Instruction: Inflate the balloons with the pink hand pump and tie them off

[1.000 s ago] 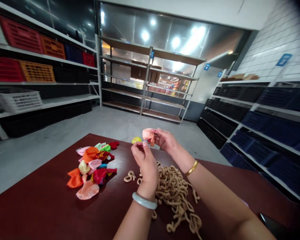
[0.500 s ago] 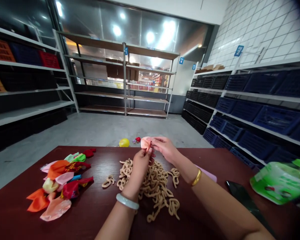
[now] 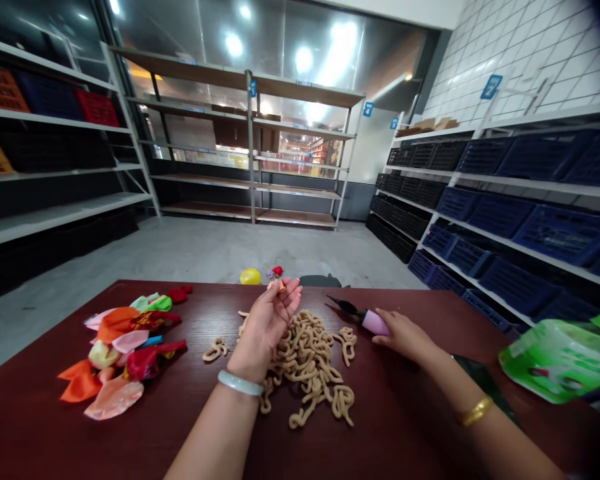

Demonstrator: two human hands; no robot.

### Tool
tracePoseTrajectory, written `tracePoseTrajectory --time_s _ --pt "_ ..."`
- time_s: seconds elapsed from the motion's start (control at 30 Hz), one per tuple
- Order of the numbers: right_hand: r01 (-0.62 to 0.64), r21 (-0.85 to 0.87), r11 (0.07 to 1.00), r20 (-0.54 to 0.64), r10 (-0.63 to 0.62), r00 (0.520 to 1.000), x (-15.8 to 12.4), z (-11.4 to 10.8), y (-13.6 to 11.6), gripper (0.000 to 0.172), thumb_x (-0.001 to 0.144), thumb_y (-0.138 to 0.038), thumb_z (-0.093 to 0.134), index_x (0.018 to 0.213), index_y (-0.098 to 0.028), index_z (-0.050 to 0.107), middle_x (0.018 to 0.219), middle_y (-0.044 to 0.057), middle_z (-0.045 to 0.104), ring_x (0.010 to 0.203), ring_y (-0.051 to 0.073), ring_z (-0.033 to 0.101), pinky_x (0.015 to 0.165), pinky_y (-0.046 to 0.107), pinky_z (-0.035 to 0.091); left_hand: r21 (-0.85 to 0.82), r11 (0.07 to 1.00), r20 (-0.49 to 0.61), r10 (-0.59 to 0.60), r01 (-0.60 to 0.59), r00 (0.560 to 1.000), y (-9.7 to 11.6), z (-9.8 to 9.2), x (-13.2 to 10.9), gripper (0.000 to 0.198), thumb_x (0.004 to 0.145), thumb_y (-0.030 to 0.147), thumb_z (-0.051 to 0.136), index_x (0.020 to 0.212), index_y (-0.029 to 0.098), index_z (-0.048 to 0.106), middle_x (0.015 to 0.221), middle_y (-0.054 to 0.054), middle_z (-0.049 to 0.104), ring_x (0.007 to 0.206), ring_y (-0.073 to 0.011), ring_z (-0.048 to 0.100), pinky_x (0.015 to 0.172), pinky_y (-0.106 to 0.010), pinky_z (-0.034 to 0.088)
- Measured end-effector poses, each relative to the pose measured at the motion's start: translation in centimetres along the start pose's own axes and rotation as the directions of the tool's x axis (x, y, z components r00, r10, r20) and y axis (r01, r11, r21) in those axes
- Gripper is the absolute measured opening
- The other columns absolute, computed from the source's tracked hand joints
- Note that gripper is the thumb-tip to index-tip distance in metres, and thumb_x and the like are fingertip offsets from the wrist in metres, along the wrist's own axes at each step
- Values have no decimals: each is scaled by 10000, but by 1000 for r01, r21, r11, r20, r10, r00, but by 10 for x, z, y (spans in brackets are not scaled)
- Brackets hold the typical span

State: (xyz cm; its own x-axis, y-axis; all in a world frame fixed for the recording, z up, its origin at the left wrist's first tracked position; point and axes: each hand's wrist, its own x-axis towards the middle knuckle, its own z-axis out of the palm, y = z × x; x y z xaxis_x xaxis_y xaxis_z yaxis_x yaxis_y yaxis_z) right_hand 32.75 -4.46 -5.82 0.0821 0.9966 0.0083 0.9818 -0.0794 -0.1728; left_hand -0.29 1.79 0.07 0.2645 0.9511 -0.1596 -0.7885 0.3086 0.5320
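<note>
My left hand (image 3: pixel 267 313) is raised, palm up, over a pile of curly beige strands (image 3: pixel 307 347). Between its thumb and fingers is a small peach balloon (image 3: pixel 279 287), mostly hidden, while the other fingers are loosely extended. To the right of the pile, my right hand (image 3: pixel 400 333) closes around the lavender body of a balloon pump (image 3: pixel 375 323), whose black tapered tip points left and away. At the table's left lies a heap of limp balloons (image 3: pixel 125 340) in orange, pink, red, green and yellow.
A green and white pouch (image 3: pixel 555 360) stands on the right of the dark red table (image 3: pixel 190 427), beside a dark flat object (image 3: pixel 480 380). Beyond the far edge are a yellow balloon (image 3: pixel 250 276) and a small red item (image 3: pixel 278 271). Shelves with crates (image 3: pixel 560 230) line the room.
My right hand has left the peach balloon, moved right and taken hold of the balloon pump, which now points its tip leftward. My left hand has turned palm up, keeping the balloon.
</note>
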Motion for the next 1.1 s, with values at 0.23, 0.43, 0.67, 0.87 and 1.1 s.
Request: tracePoseTrajectory --time_s 0.23,0.43,0.67,0.87,1.1 --pt "12 -65 998 -214 -26 976 18 -20 -58 500 812 -396 573 1268 -206 501 1192 122 627 996 281 629 762 344 431 -141 981 -62 124 -132 990 22 -16 11 178 939 170 462 902 108 625 1119 -176 682 1034 -239 672 797 -328 583" --pt "346 -44 937 -203 -348 915 19 -19 -139 508 828 -554 546 1210 -220 528 1124 104 654 993 270 622 779 338 426 -157 963 -128 199 -218 972 26 -31 20 164 930 192 488 881 124 629 1114 -160 688 1035 -240 671 865 -382 556" --pt "344 -10 939 -157 -341 927 17 4 -145 522 831 -593 535 1192 -217 535 1040 102 665 973 283 627 763 358 424 -22 974 -120 221 -225 968 9 -23 22 144 910 204 535 858 119 640 1020 -152 715 947 -232 698 863 -367 548" --pt "331 9 944 -150 -326 933 17 1 -135 520 822 -573 554 1197 -213 531 1059 100 659 957 281 626 750 360 423 11 978 -123 210 -210 970 2 -23 23 151 915 227 542 877 120 642 1000 -135 722 910 -207 702 868 -340 541" --pt "313 34 949 -130 -306 943 17 -4 -130 505 797 -547 588 1182 -224 534 1072 98 659 966 277 622 759 357 415 87 970 -77 233 -227 969 -7 -20 22 104 852 239 638 863 136 644 999 -118 716 913 -200 691 820 -307 535"
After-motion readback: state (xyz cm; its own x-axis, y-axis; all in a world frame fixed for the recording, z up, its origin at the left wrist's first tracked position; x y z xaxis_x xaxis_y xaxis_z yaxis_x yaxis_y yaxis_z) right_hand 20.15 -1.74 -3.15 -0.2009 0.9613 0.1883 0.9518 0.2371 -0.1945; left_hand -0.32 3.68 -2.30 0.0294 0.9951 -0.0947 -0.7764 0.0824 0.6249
